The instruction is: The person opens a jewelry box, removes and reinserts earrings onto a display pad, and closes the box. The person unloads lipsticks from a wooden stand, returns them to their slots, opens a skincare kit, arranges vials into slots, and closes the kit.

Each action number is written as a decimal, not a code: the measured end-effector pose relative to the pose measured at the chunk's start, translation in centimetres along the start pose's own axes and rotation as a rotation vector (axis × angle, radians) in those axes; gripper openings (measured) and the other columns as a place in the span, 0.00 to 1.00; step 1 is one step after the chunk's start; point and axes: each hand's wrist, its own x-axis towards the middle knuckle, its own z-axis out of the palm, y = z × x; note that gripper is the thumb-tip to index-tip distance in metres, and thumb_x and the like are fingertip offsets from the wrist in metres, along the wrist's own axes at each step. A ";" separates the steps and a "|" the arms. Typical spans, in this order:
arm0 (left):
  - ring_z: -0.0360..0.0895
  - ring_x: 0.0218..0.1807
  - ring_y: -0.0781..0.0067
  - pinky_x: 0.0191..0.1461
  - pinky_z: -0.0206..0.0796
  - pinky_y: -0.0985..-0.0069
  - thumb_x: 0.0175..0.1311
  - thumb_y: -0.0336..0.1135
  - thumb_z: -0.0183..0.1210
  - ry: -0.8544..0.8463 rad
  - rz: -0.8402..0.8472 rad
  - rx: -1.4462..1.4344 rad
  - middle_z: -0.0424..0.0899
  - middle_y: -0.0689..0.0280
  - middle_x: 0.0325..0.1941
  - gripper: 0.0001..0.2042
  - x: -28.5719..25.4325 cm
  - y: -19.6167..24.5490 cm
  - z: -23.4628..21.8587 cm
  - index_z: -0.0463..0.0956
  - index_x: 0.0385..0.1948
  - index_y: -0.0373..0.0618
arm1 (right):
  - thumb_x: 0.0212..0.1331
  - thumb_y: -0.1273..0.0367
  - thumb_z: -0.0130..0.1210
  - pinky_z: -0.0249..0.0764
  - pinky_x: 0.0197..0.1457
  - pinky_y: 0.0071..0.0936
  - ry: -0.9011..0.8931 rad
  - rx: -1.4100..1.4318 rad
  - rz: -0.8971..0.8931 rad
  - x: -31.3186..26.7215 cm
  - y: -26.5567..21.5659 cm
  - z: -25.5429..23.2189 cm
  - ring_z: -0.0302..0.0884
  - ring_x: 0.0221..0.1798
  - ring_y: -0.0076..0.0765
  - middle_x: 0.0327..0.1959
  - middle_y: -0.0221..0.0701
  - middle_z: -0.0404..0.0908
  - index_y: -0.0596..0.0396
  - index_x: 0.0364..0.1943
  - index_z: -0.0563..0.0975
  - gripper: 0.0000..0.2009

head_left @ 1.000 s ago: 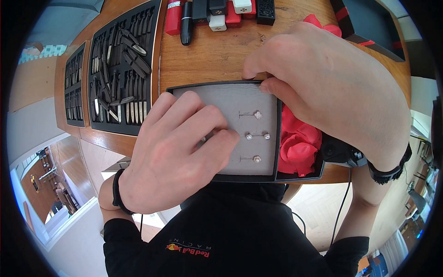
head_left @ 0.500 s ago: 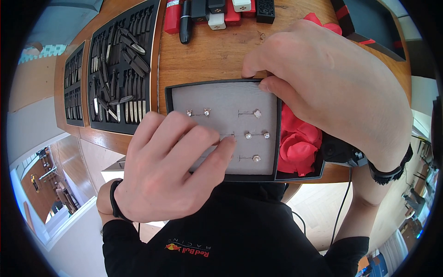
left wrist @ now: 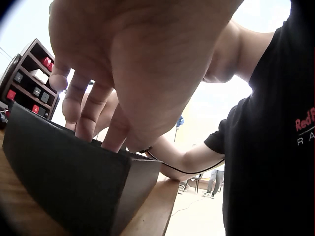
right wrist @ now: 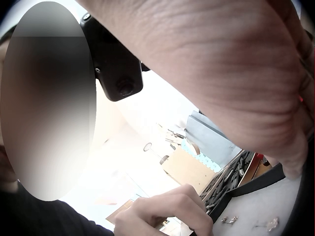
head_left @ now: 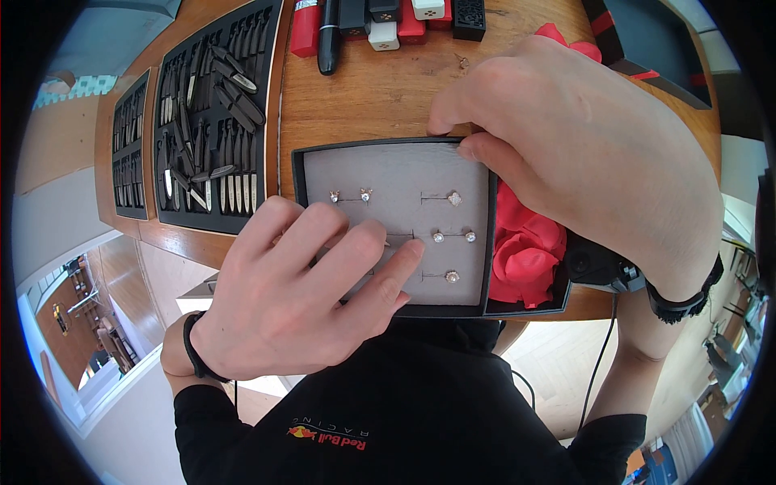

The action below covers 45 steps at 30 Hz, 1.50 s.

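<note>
A black box [head_left: 299,174] holds a grey pad [head_left: 388,170] with slits and several small sparkling studs [head_left: 454,198]. Over the pad's lower left part is my left hand [head_left: 295,295], index finger reaching to the pad's middle; what lies under the palm is hidden. In the left wrist view, the left hand's fingers [left wrist: 91,115] reach down behind the box wall [left wrist: 64,172]. My right hand [head_left: 517,121] grips the box's far right corner, thumb inside the rim. Past the divider, red petals [head_left: 525,259] fill the box's right compartment.
Two trays [head_left: 214,113] of dark, slim pieces stand at the left. Red, black and white small boxes [head_left: 384,35] and a black tube [head_left: 328,40] lie at the back. An open black box [head_left: 655,48] is at the far right, and a black device [head_left: 594,263] sits beside the petals.
My left hand has moved down toward my body, uncovering two studs at the pad's upper left, and its index finger now lies straighter. The right hand keeps its place at the corner.
</note>
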 end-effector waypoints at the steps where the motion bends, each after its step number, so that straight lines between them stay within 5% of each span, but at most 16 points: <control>1: 0.72 0.40 0.64 0.42 0.60 0.64 0.41 0.40 0.75 -0.004 0.001 -0.001 0.77 0.68 0.44 0.28 0.1 -0.1 0.0 0.90 0.53 0.55 | 0.64 0.70 0.67 0.80 0.56 0.36 -0.043 -0.069 0.025 0.1 -0.3 -0.1 0.82 0.52 0.41 0.43 0.26 0.86 0.49 0.45 0.86 0.08; 9: 0.73 0.41 0.62 0.42 0.63 0.62 0.42 0.42 0.74 -0.032 0.027 -0.046 0.77 0.68 0.43 0.26 0.5 -1.2 -0.3 0.91 0.51 0.56 | 0.63 0.69 0.67 0.80 0.56 0.35 -0.105 -0.112 0.061 0.1 0.1 0.3 0.82 0.52 0.40 0.43 0.25 0.86 0.48 0.45 0.86 0.08; 12: 0.73 0.42 0.62 0.42 0.63 0.62 0.43 0.42 0.73 -0.033 0.033 -0.069 0.77 0.68 0.42 0.24 0.8 -1.5 -0.4 0.92 0.48 0.55 | 0.63 0.70 0.67 0.80 0.56 0.34 0.155 0.083 -0.062 -0.8 2.0 2.8 0.82 0.52 0.39 0.43 0.25 0.85 0.48 0.45 0.86 0.08; 18: 0.74 0.40 0.63 0.40 0.64 0.64 0.40 0.36 0.75 0.096 0.005 -0.143 0.77 0.67 0.36 0.21 1.2 -2.2 -0.4 0.91 0.42 0.50 | 0.63 0.71 0.67 0.80 0.56 0.35 0.156 0.138 -0.060 -0.7 1.9 2.3 0.83 0.52 0.39 0.43 0.25 0.86 0.48 0.45 0.85 0.08; 20: 0.74 0.39 0.63 0.41 0.64 0.66 0.38 0.30 0.76 0.144 -0.061 -0.188 0.77 0.68 0.34 0.16 1.8 -2.3 0.0 0.89 0.35 0.48 | 0.63 0.73 0.66 0.80 0.56 0.37 0.034 0.107 -0.066 -0.2 1.9 1.1 0.83 0.51 0.42 0.43 0.28 0.86 0.51 0.45 0.85 0.08; 23: 0.74 0.39 0.63 0.41 0.63 0.67 0.38 0.29 0.77 0.102 -0.032 -0.194 0.77 0.69 0.35 0.14 2.7 -2.0 0.2 0.85 0.31 0.47 | 0.62 0.74 0.66 0.79 0.56 0.38 0.139 0.229 -0.093 -0.3 0.9 0.2 0.83 0.50 0.44 0.42 0.31 0.86 0.52 0.46 0.85 0.09; 33: 0.72 0.38 0.63 0.41 0.61 0.66 0.41 0.29 0.76 0.079 -0.013 -0.149 0.76 0.70 0.33 0.13 2.9 -1.6 0.8 0.83 0.30 0.47 | 0.61 0.75 0.67 0.79 0.56 0.39 0.133 0.218 -0.063 -0.5 2.3 2.2 0.83 0.49 0.46 0.42 0.33 0.86 0.53 0.45 0.85 0.09; 35: 0.72 0.38 0.63 0.41 0.61 0.67 0.43 0.29 0.75 0.039 -0.028 -0.167 0.76 0.70 0.33 0.12 3.0 -1.6 0.6 0.84 0.30 0.47 | 0.61 0.75 0.67 0.79 0.56 0.38 0.013 0.161 -0.061 -0.1 2.1 0.9 0.83 0.49 0.46 0.42 0.33 0.86 0.53 0.45 0.85 0.09; 45: 0.75 0.39 0.64 0.44 0.64 0.67 0.48 0.31 0.76 -0.069 -0.056 -0.170 0.79 0.69 0.33 0.09 3.9 -1.9 -0.7 0.85 0.30 0.47 | 0.61 0.75 0.67 0.79 0.54 0.39 0.080 0.212 -0.049 -0.3 2.2 2.1 0.83 0.48 0.46 0.43 0.33 0.86 0.54 0.45 0.84 0.09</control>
